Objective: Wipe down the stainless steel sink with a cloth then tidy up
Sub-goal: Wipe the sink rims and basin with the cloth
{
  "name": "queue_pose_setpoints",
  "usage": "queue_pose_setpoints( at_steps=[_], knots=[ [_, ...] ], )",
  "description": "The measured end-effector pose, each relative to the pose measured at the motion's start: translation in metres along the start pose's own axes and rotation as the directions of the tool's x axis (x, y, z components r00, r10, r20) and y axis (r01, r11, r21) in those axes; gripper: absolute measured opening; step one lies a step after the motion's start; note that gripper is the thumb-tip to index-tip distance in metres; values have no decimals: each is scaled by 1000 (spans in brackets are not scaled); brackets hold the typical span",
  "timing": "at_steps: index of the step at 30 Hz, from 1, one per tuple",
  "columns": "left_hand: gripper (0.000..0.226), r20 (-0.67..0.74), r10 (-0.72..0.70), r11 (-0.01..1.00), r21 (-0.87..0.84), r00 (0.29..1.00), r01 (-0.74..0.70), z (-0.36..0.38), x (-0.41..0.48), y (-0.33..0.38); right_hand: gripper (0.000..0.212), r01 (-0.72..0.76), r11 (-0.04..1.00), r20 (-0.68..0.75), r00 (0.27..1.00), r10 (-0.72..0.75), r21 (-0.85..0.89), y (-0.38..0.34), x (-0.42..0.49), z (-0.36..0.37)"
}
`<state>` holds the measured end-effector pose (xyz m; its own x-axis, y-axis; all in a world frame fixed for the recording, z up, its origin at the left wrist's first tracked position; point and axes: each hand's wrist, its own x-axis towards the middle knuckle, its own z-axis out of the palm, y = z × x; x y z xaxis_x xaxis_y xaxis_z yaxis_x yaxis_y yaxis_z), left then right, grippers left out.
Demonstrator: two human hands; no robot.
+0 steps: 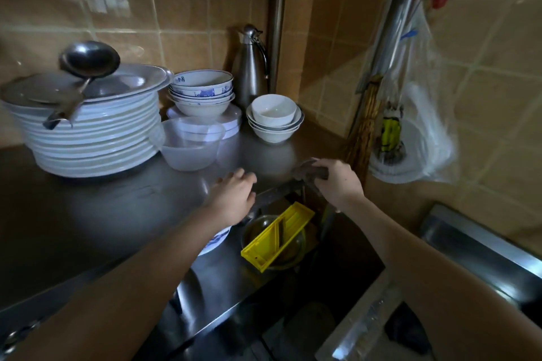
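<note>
My right hand grips a dark grey cloth at the back rim of the stainless steel sink, near the counter's right corner. My left hand rests on the steel counter just left of the sink's back edge, fingers loosely bent and holding nothing. A dark strip, a blade or the sink's rim, runs between the two hands. Below them, in the sink, lie a glass bowl and a yellow plastic slicer resting across it.
A tall stack of white plates with a ladle on top stands at back left. Bowls, a clear plastic tub, white bowls and a steel jug crowd the back. A plastic bag hangs at right.
</note>
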<state>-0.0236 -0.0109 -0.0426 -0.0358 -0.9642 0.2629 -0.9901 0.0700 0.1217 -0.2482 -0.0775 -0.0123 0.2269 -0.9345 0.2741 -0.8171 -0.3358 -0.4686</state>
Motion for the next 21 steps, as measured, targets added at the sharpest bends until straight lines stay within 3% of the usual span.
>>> queue_pose_setpoints(
  at_steps=[5,12,21],
  knots=[
    [27,-121,101,995,34,988,-98,9,-15,26,37,-66,998,-8,998,66,-9,23,-40,-13],
    [29,-109,177,984,6,978,-177,31,-35,57,35,-134,989,-52,989,137,58,65,-88,-16],
    [31,72,158,987,-28,985,-156,86,-78,103,35,-208,978,-23,978,208,10,125,-149,11]
  ],
)
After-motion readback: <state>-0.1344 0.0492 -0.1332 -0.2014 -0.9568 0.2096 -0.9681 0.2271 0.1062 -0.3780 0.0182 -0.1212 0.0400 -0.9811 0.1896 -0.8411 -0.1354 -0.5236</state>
